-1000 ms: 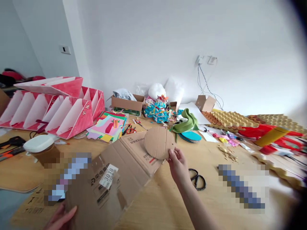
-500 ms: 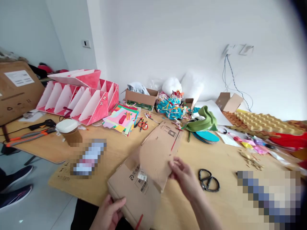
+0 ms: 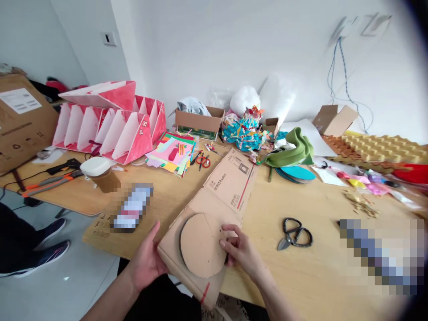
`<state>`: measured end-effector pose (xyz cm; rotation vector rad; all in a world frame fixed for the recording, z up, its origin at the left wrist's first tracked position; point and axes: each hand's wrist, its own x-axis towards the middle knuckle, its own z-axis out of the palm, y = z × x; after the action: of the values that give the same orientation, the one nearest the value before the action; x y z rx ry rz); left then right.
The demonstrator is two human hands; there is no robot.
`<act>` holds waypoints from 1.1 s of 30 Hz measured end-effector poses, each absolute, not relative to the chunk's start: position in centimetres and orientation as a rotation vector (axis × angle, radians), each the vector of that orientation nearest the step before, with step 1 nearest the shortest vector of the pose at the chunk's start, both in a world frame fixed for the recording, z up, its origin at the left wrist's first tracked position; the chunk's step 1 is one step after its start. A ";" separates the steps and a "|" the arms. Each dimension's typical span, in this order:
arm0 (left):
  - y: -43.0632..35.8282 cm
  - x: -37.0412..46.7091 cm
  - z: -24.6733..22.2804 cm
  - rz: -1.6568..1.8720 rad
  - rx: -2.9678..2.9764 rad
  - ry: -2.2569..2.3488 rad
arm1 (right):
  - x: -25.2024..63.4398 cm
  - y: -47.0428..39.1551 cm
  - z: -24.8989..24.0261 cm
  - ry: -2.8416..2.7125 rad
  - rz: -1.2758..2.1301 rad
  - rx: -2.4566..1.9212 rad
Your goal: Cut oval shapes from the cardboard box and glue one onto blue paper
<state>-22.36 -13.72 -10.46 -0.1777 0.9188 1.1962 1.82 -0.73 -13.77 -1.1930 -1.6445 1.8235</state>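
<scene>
A round cardboard disc (image 3: 200, 245) lies over the near part of a long unfolded cardboard sheet (image 3: 222, 187). My right hand (image 3: 237, 249) pinches the disc at its right edge, thumb and index finger on its face. At the sheet's lower left edge is my left hand (image 3: 149, 258), its thumb raised away and its fingers partly hidden beneath the cardboard. A red line marks the sheet's near end. To the right on the table rest black-handled scissors (image 3: 294, 234).
A lidded cup (image 3: 102, 174) and a blurred phone (image 3: 133, 207) are at the left. Coloured paper (image 3: 174, 154), pink dividers (image 3: 113, 129), green cloth (image 3: 296, 149) and teal discs (image 3: 294, 174) stand farther back. A person's shoes (image 3: 43, 258) show at lower left.
The disc has come down toward me over the near part of the sheet, uncovering print on the far part. My left thumb has lifted off the cardboard. The view has shifted slightly.
</scene>
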 end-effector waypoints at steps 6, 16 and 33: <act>-10.4 -24.2 -10.1 0.968 0.288 1.081 | 1.6 -1.0 -13.9 -1.662 1.850 -1.181; -8.8 -24.1 -10.0 0.753 0.483 1.242 | 0.9 -2.1 -13.7 -1.720 1.643 -1.317; -9.3 -23.5 -10.1 0.800 0.619 1.300 | -2.2 -7.8 -12.5 -2.403 0.389 -1.133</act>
<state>-23.48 -9.30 -10.13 0.6194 1.2996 0.7999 -2.21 -7.80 -12.55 -1.1335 -2.4025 0.3894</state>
